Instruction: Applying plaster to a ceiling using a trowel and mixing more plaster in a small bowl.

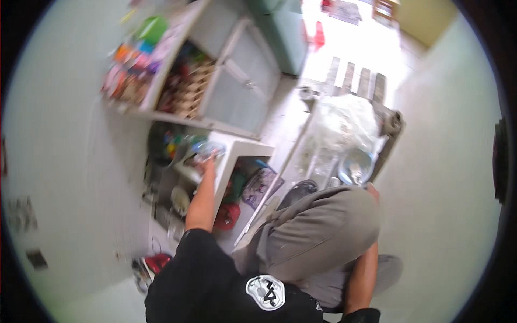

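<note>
My left arm reaches forward to a small white cabinet [237,145]. At its top, my left hand [205,160] has its fingers closed, somewhat blurred, at a clear bluish plastic item [209,147] whose kind I cannot make out. Beside that hand, toward the wall, stands a dark round container [161,142] with colourful things in it. My right arm goes down past my raised knee [344,220]. Only a little of my right hand [372,192] shows beyond the knee, close to a round metal basin [356,166]; its fingers are hidden.
A white cupboard [242,78] holds egg trays [196,91] and colourful packets [129,72]. Inside the small cabinet are a red container [227,215] and a purple patterned bag [262,187]. A large clear plastic bag [347,121] lies ahead, near a pale green wall [447,161].
</note>
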Tool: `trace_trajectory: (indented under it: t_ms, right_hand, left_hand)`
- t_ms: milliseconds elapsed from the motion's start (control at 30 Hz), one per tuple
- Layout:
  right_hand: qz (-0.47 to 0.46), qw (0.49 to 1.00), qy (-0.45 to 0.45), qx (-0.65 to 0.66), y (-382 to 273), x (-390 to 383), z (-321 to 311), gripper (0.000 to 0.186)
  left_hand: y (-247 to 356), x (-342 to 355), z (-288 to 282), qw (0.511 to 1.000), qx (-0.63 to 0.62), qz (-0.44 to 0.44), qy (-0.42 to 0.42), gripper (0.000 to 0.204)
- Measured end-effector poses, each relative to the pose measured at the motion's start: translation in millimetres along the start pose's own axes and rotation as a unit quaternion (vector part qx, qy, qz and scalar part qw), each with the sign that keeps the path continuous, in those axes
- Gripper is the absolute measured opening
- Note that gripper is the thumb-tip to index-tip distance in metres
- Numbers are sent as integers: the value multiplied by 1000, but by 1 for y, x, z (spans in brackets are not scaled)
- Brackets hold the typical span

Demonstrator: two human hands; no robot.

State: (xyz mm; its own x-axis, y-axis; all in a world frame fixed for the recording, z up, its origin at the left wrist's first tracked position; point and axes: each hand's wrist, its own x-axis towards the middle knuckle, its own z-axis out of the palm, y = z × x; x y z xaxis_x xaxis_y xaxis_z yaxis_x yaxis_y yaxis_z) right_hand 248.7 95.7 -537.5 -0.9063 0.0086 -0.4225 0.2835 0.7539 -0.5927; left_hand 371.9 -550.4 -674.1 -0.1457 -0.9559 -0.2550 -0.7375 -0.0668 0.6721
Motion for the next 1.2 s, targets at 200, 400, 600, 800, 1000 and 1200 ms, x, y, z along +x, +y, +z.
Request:
trace_trajectory:
  t_ms: [200, 400, 600, 800, 1000, 1200]
  right_hand:
    - [-21, 997, 43, -67, 4, -10, -3, 32]
    - [-58, 996, 53, -30, -2, -8, 7, 30]
    - [-76, 994, 77, 11, -22, -2, 2, 30]
    - [-66, 994, 81, 19, -23, 4, -18, 40]
    - [-82, 989, 125, 7, -12, 5, -25, 40]
    - [-65, 990, 125, 17, 1, -3, -29, 37]
  left_hand:
    - [-23, 2, 60, 951, -218, -174, -133, 89]
    - [24, 20, 43, 987, -157, 15, 20, 73]
    - [81, -19, 7, 904, -66, 419, -62, 54]
    - [178, -166, 47, 727, -45, 605, -321, 65]
    - [230, -282, 82, 649, 129, 589, -464, 69]
    - [230, -327, 105, 568, 324, 601, -460, 72]
